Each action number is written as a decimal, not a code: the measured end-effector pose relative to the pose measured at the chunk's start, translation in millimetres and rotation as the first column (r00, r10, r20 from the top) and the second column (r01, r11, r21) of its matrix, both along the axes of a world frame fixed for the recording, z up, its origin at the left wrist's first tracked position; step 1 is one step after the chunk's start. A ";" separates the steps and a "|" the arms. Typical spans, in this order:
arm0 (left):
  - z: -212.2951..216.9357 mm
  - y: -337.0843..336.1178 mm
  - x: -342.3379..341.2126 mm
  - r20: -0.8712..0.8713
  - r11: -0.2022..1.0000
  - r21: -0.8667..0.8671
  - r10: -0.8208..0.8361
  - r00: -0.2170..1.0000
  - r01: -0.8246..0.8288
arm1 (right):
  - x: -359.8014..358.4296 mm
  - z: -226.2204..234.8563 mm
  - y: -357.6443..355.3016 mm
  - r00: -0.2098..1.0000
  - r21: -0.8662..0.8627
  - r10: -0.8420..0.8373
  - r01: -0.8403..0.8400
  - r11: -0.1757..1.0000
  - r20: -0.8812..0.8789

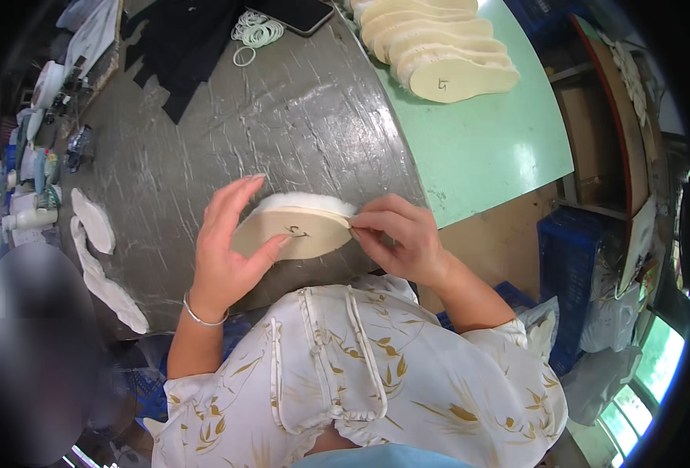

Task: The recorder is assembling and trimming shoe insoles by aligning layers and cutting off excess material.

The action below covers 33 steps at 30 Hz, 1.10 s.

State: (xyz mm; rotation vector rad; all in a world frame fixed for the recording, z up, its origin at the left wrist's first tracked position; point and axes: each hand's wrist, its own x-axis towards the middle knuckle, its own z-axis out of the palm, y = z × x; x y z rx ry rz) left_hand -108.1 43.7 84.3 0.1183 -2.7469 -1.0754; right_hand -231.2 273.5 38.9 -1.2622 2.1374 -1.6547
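Between left hand (234, 243) and right hand (403, 238) | fleecy insole (318, 234) | gripped left, pinched right (edge)

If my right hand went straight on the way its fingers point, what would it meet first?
The insole: your right hand appears to touch its end. Beyond, roughly in line, is your left hand; depth is unclear.

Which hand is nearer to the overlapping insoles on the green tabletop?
Right. The right hand is on the person's side of the overlapping insoles; the left hand is farther away, off to their left.
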 end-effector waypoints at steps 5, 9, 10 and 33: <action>7.6 37.0 16.5 -0.127 0.982 -0.183 0.015 0.992 -0.038 | 5.7 26.1 -23.9 0.945 0.049 -0.045 0.031 0.998 0.325; -22.3 62.1 18.5 -0.176 0.967 -0.195 0.130 0.976 -0.164 | 10.3 39.2 -45.0 0.946 0.058 -0.021 0.002 0.998 0.322; -24.9 60.6 19.5 -0.195 0.964 -0.187 0.152 0.969 -0.189 | 11.3 43.9 -48.2 0.955 0.072 -0.009 -0.013 0.997 0.298; 62.4 22.0 60.6 -0.202 0.740 0.669 0.269 0.942 -0.068 | 22.3 119.3 -88.5 0.850 -0.232 0.076 -0.227 0.946 -0.521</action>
